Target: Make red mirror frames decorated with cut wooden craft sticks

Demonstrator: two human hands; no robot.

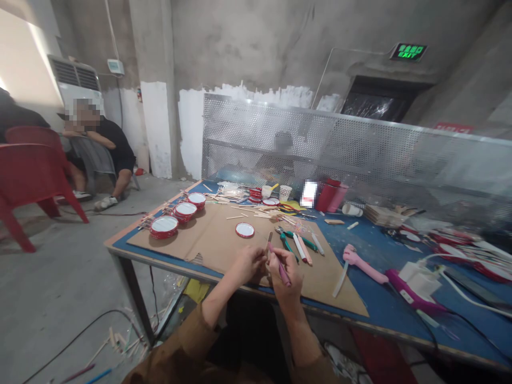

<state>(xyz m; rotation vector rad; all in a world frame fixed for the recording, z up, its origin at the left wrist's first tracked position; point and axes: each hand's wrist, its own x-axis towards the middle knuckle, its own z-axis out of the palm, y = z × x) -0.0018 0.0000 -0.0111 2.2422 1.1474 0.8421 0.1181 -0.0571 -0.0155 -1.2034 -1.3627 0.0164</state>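
Note:
My right hand (288, 271) is closed around a mauve marker pen (284, 273), its tip end up near the fingers of the other hand. My left hand (248, 264) pinches a thin wooden stick (269, 238), which stands up between the two hands. Both hands are together over the front edge of a cardboard sheet (216, 240). Just beyond them lies a small round drum-like disc (245, 230) with a white face and red rim. Green-handled pliers (288, 246) and several capped pens (304, 248) lie to the right of my hands.
Red-rimmed drums (164, 227) line the table's left side. Loose wooden sticks (264, 212) and cups (285, 192) are at the back. A pink glue gun (364, 264) and purple power strip (412, 296) with cables lie right. Perforated metal panel (248, 122) stands behind; a seated person (114, 138) is far left.

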